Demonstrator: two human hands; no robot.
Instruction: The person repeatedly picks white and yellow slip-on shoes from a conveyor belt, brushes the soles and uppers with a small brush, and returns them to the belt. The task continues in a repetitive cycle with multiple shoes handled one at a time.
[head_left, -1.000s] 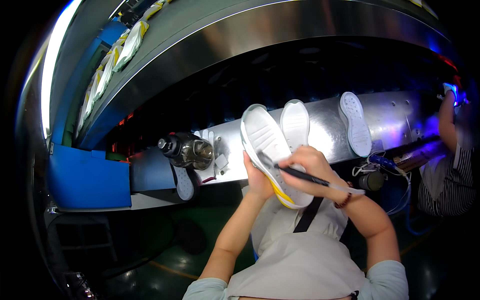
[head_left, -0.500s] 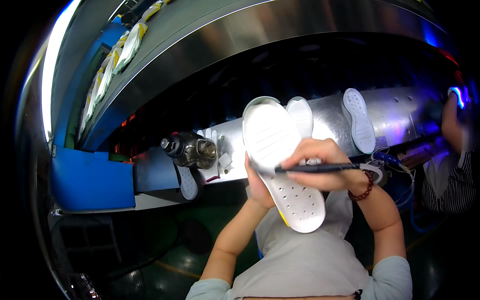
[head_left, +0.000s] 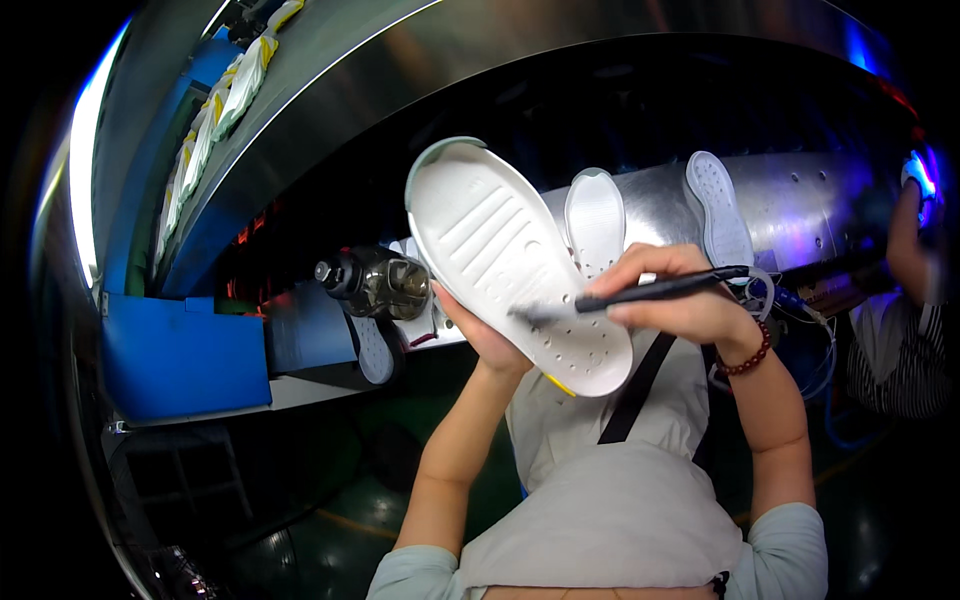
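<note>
A white shoe sole (head_left: 485,235) is tilted in front of me, its ridged and perforated inner face turned up. It has a grey-green edge at the far end and a yellow mark near the close end. My left hand (head_left: 485,330) grips it from beneath by its left side; most of those fingers are hidden. My right hand (head_left: 675,310) is closed around a black-handled brush (head_left: 665,288), with a pale tube by the handle's rear end. The blurred brush tip lies over the middle of the sole, seemingly touching it.
On the metal bench (head_left: 800,215) lie a white sole (head_left: 595,215) and another sole (head_left: 718,210) farther right. A dark bottle (head_left: 378,283) stands left, beside a sole (head_left: 373,350). Pale wrapped items line the upper conveyor (head_left: 330,110). Another person's arm (head_left: 905,235) shows at far right.
The sole has moved up and left and tilted more, uncovering more of the white sole behind it. My right hand and the brush have risen slightly and shifted right.
</note>
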